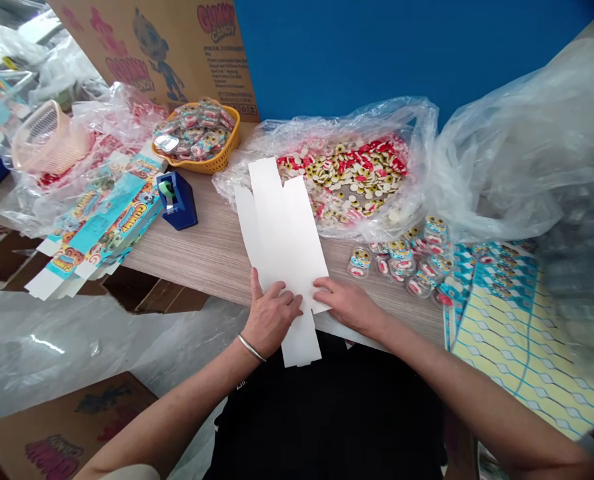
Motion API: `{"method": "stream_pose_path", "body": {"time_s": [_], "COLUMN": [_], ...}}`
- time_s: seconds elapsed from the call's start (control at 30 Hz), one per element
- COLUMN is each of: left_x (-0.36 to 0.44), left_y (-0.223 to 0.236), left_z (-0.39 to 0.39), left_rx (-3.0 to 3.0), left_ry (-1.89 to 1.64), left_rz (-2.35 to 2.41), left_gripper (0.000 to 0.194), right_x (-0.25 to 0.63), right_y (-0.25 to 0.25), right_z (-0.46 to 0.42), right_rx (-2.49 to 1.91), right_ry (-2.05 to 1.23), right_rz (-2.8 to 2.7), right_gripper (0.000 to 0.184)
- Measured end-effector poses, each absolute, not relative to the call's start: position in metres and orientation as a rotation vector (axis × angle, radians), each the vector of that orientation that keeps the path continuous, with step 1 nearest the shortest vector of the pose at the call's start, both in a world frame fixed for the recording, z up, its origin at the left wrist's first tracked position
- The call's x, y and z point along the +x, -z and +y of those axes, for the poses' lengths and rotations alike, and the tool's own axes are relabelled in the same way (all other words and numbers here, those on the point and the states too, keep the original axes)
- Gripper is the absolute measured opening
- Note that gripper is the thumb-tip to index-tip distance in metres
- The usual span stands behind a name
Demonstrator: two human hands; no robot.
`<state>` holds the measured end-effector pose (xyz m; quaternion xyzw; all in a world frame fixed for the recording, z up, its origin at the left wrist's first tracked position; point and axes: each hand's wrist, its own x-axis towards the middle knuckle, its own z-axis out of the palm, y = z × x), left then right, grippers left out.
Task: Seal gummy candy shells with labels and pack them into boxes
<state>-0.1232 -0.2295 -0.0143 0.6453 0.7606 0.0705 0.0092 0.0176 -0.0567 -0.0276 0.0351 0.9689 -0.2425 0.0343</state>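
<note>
A flattened carton blank [287, 233], plain white side up, lies across the front edge of the table, its lower flap overhanging toward my black top. My left hand [271, 310] holds it at the left edge, the thumb pointing away and the bent fingers resting on the card. At the lower right edge, my right hand [349, 303] grips the same blank, fingertips on top and thumb hidden. Just beyond the blank spreads a clear plastic bag [357, 173] of red, white and yellow gummy candies. Small clear candy packs [401, 260] lie to the right.
Printed candy cartons [111, 220] are stacked flat at left, beside a blue tape dispenser [177, 200]. Behind stands a yellow basket [221, 157] of packed candies. Label sheets [507, 320] and a large plastic bag [507, 147] occupy the right. A cardboard box [71, 427] sits below left.
</note>
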Motion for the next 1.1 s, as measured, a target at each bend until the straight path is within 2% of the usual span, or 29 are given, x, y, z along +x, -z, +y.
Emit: {"method": "stream_pose_path", "body": {"time_s": [0.1, 0.2, 0.3, 0.33, 0.4, 0.53, 0.63, 0.77, 0.87, 0.93, 1.03, 1.1], "left_x": [-0.125, -0.125, -0.131, -0.135, -0.147, -0.16, -0.151, -0.135, -0.134, -0.135, -0.137, -0.137], "left_y": [0.014, 0.012, 0.004, 0.001, -0.003, 0.002, 0.009, 0.013, 0.013, 0.014, 0.017, 0.02], "left_z": [-0.228, -0.231, -0.24, -0.244, -0.253, -0.263, -0.257, -0.241, -0.236, -0.237, -0.239, -0.24], "left_rx": [2.035, 2.01, 1.972, 1.974, 2.003, 2.102, 2.077, 1.922, 1.888, 1.89, 1.925, 1.944], "left_ry": [-0.225, -0.226, -0.187, -0.17, -0.161, -0.337, -0.518, -0.564, -0.558, -0.59, -0.657, -0.689], "left_rz": [2.353, 2.357, 2.311, 2.287, 2.237, 2.233, 2.406, 2.586, 2.572, 2.542, 2.49, 2.481], "left_gripper": [0.013, 0.015, 0.025, 0.028, 0.031, 0.024, 0.013, 0.015, 0.015, 0.004, 0.015, 0.007], "right_x": [0.009, -0.005, -0.009, -0.008, -0.004, -0.003, -0.01, -0.019, -0.022, -0.023, -0.025, -0.026], "right_y": [0.026, 0.021, 0.018, 0.018, 0.018, 0.018, 0.015, 0.008, 0.003, 0.0, -0.001, 0.0], "right_z": [-0.057, -0.064, -0.071, -0.073, -0.075, -0.081, -0.09, -0.094, -0.092, -0.09, -0.089, -0.089], "right_rx": [0.252, 0.48, 0.41, 0.361, 0.324, 0.397, 0.388, 0.321, 0.231, 0.184, 0.163, 0.151], "right_ry": [0.951, 0.976, 0.967, 0.972, 0.92, 0.668, 0.533, 0.372, 0.336, 0.327, 0.326, 0.339], "right_rz": [2.968, 2.926, 2.9, 2.899, 2.907, 2.927, 2.963, 2.937, 2.893, 2.865, 2.826, 2.814], "right_gripper": [0.01, 0.02, 0.007, 0.01, 0.021, 0.013, 0.013, 0.017, 0.017, 0.019, 0.019, 0.019]}}
